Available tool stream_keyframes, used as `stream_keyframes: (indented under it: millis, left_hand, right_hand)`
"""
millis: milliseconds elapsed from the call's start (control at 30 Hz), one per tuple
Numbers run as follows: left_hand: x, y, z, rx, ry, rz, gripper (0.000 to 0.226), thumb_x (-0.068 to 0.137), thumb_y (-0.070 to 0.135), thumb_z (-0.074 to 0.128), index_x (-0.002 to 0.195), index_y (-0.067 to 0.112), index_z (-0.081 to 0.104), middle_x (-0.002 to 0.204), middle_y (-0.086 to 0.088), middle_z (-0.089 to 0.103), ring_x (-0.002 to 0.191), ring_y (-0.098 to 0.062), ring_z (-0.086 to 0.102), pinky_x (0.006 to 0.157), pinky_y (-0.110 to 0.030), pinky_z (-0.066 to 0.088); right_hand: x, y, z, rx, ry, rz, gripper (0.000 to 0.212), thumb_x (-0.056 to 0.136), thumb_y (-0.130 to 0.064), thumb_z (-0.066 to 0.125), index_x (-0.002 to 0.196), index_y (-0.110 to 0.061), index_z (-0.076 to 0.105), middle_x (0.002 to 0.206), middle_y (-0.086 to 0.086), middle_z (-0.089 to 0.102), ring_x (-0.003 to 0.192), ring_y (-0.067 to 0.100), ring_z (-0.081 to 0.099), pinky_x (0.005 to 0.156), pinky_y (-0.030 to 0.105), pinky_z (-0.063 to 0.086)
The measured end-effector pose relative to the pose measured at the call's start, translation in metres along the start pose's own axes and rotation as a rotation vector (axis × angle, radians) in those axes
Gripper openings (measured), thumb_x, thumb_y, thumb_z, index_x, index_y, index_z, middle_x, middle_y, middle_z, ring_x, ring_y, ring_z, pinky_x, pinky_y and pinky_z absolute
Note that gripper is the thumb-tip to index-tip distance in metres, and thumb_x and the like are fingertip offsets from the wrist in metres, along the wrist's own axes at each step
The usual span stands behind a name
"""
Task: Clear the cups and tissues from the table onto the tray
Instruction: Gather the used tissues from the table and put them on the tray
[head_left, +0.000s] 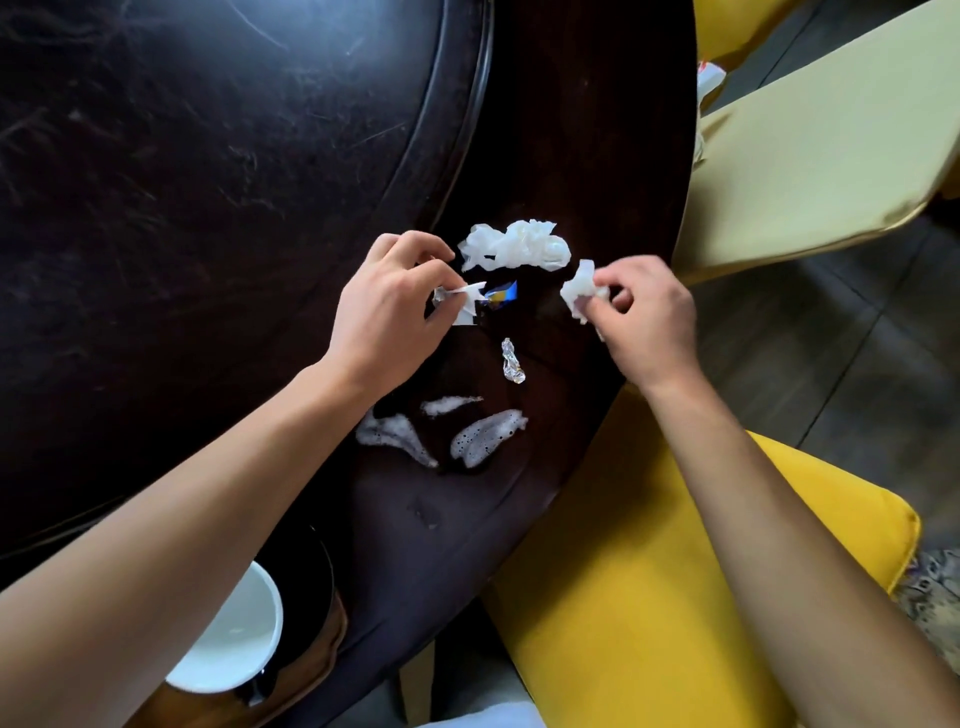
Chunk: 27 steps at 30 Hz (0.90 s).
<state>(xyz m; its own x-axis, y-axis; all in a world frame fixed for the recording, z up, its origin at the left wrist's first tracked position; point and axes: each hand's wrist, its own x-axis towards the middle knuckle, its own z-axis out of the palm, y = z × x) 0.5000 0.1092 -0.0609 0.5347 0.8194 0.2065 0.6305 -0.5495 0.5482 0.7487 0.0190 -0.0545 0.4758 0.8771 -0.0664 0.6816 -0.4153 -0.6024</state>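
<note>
My left hand (389, 306) pinches a torn white wrapper scrap (462, 304) beside a blue and yellow wrapper (503, 295) on the dark table (545, 130). My right hand (647, 322) grips a crumpled white tissue (579, 291) just above the table. A larger crumpled tissue (514, 244) lies between and beyond both hands. A twisted silver foil scrap (512, 361) lies nearer to me. A white cup (234, 639) stands on a dark tray (332, 623) at the lower left, partly hidden by my left forearm.
Several foamy white smears (483, 436) mark the table near its edge. A dark round turntable (208, 156) fills the upper left. A yellow chair seat (649, 597) sits below right, and a pale yellow chair (810, 156) at upper right.
</note>
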Motion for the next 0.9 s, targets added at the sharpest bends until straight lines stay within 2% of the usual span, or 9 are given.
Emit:
stream_keyframes:
  millis: [100,267,333,467,567,667,733,800,900]
  left_hand:
    - [0.010,0.008,0.006,-0.015,-0.033,0.018,0.010,0.090,0.023,0.075,0.091,0.013,0.078,0.115,-0.002,0.070,0.102,-0.026,0.061,0.066,-0.039,0.055]
    - [0.018,0.017,0.021,0.021,-0.083,0.072,0.009,0.089,0.017,0.075,0.086,0.009,0.077,0.110,-0.006,0.071,0.100,-0.030,0.063,0.069,-0.031,0.048]
    - [0.018,0.021,0.025,0.025,-0.096,0.080,0.009,0.088,0.016,0.076,0.085,0.008,0.077,0.109,-0.007,0.072,0.099,-0.032,0.064,0.070,-0.031,0.047]
    - [0.021,0.023,0.029,0.022,-0.117,0.098,0.007,0.085,0.014,0.076,0.085,0.006,0.077,0.105,-0.008,0.073,0.097,-0.037,0.063,0.076,-0.045,0.055]
    - [0.024,0.024,0.031,0.038,-0.161,0.100,0.008,0.084,0.014,0.075,0.084,0.007,0.075,0.099,-0.006,0.073,0.098,-0.037,0.062,0.078,-0.048,0.054]
    - [0.024,0.025,0.034,0.054,-0.186,0.093,0.008,0.086,0.014,0.074,0.083,0.007,0.074,0.093,-0.005,0.074,0.098,-0.035,0.062,0.080,-0.048,0.053]
    - [0.022,0.025,0.035,0.051,-0.171,0.081,0.008,0.087,0.014,0.074,0.082,0.007,0.073,0.090,-0.004,0.075,0.098,-0.034,0.064,0.078,-0.044,0.053]
    - [0.021,0.023,0.036,0.046,-0.144,0.071,0.006,0.087,0.012,0.074,0.083,0.007,0.073,0.087,-0.003,0.075,0.095,-0.034,0.064,0.076,-0.041,0.053]
    - [0.021,0.022,0.037,0.047,-0.130,0.047,0.013,0.086,0.012,0.075,0.099,0.009,0.074,0.091,-0.001,0.075,0.095,-0.033,0.062,0.076,-0.040,0.053]
  right_hand:
    - [0.023,-0.010,0.000,-0.052,-0.018,-0.058,0.024,0.082,-0.026,0.079,0.104,-0.016,0.078,0.124,0.002,0.067,0.100,0.029,0.062,0.089,0.036,0.049]
    - [0.046,-0.018,0.014,-0.149,-0.098,-0.132,0.027,0.086,-0.031,0.075,0.112,-0.023,0.076,0.141,-0.003,0.060,0.118,0.026,0.055,0.090,0.028,0.039]
    - [0.050,-0.020,0.019,-0.139,-0.106,-0.139,0.028,0.086,-0.032,0.075,0.113,-0.024,0.076,0.139,-0.004,0.061,0.114,0.025,0.057,0.087,0.027,0.038]
    - [0.051,-0.021,0.029,-0.128,-0.146,-0.155,0.027,0.083,-0.033,0.076,0.108,-0.023,0.075,0.135,-0.006,0.063,0.110,0.023,0.060,0.083,0.025,0.037]
    - [0.053,-0.023,0.031,-0.091,-0.164,-0.138,0.025,0.080,-0.030,0.077,0.103,-0.020,0.073,0.129,-0.006,0.064,0.099,0.023,0.063,0.086,0.033,0.049]
    - [0.054,-0.024,0.032,-0.067,-0.183,-0.107,0.027,0.079,-0.027,0.077,0.104,-0.019,0.070,0.116,-0.005,0.067,0.093,0.022,0.065,0.084,0.039,0.052]
    - [0.054,-0.023,0.032,-0.057,-0.197,-0.091,0.033,0.079,-0.026,0.075,0.111,-0.019,0.066,0.108,-0.005,0.068,0.092,0.020,0.064,0.083,0.039,0.052]
    - [0.054,-0.023,0.032,-0.065,-0.211,-0.084,0.051,0.079,-0.027,0.074,0.127,-0.023,0.059,0.106,-0.007,0.065,0.092,0.017,0.062,0.080,0.034,0.050]
    - [0.057,-0.020,0.032,-0.125,-0.237,-0.062,0.066,0.078,-0.035,0.075,0.139,-0.027,0.052,0.113,-0.005,0.064,0.098,0.018,0.060,0.081,0.034,0.047]
